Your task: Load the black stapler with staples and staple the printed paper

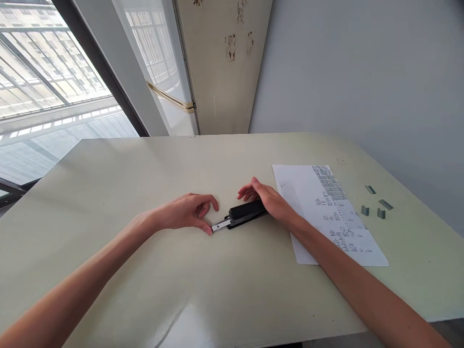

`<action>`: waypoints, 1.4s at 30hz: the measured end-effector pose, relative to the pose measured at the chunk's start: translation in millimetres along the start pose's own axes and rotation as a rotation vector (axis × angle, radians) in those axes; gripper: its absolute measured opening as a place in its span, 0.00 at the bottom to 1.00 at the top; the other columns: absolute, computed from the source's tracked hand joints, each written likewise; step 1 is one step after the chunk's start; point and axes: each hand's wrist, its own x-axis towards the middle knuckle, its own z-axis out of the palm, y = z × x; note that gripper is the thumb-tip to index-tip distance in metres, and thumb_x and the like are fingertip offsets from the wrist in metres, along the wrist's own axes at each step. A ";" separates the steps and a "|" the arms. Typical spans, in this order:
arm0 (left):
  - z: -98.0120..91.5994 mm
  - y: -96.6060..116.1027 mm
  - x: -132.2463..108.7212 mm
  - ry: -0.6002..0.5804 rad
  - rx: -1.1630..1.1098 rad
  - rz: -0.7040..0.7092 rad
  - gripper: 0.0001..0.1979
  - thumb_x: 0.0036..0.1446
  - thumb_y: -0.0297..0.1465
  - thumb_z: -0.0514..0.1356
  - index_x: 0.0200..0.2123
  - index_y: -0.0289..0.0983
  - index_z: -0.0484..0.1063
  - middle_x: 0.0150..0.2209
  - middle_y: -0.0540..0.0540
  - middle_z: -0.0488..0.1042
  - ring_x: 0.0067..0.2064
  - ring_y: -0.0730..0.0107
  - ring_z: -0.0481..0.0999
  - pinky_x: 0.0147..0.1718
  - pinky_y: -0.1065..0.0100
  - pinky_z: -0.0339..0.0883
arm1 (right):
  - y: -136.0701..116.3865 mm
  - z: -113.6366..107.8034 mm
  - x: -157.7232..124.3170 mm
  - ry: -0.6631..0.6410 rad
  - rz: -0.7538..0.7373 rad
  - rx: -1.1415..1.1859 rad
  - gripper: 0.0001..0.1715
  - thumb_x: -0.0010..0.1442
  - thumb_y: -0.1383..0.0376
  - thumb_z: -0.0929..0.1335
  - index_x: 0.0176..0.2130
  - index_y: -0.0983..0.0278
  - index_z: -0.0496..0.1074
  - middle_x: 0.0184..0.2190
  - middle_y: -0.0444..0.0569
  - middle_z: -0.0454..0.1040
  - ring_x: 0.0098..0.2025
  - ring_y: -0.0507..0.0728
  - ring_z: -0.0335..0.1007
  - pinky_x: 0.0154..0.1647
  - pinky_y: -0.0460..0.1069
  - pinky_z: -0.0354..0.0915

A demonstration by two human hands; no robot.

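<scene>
Black stapler [248, 211] slants lengthwise, metal end [220, 224] pointing toward left hand [190, 211].

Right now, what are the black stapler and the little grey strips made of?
The black stapler seems plastic, maybe painted metal: smooth and evenly dark. Its silvery tongue sticking out looks like shiny metal. The grey strips seem dull metal, with faint sheen, but they're too small to be sure.
</scene>
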 end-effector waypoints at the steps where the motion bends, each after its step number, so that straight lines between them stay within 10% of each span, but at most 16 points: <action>1: -0.4 0.0 1.0 -0.012 0.007 -0.016 0.30 0.52 0.57 0.72 0.49 0.43 0.74 0.30 0.55 0.65 0.29 0.73 0.63 0.29 0.71 0.56 | -0.6 0.3 -0.8 0.008 -0.018 0.038 0.38 0.70 0.35 0.58 0.42 0.59 0.81 0.45 0.51 0.84 0.48 0.59 0.77 0.55 0.55 0.69; 11: 0.9 -1.3 4.6 -0.022 0.054 -0.048 0.31 0.50 0.56 0.72 0.50 0.44 0.74 0.30 0.56 0.67 0.29 0.72 0.65 0.29 0.70 0.55 | -3.9 -15.9 -9.3 -0.268 -0.426 -0.372 0.20 0.53 0.49 0.81 0.40 0.57 0.82 0.38 0.48 0.80 0.39 0.58 0.75 0.41 0.53 0.68; 34: 3.0 -5.0 2.7 0.033 -0.005 -0.032 0.29 0.49 0.55 0.74 0.45 0.42 0.75 0.27 0.56 0.69 0.27 0.73 0.65 0.28 0.70 0.55 | 2.2 -17.8 -11.0 -0.230 -0.232 -0.253 0.22 0.50 0.48 0.82 0.36 0.58 0.82 0.36 0.47 0.78 0.37 0.58 0.73 0.36 0.51 0.65; 42: 18.5 -18.9 3.4 0.195 0.050 0.093 0.30 0.49 0.59 0.72 0.42 0.40 0.78 0.25 0.56 0.67 0.26 0.75 0.64 0.29 0.70 0.54 | 0.4 -17.7 -11.7 -0.117 -0.190 0.021 0.37 0.70 0.35 0.58 0.44 0.58 0.81 0.42 0.50 0.81 0.46 0.60 0.77 0.52 0.54 0.69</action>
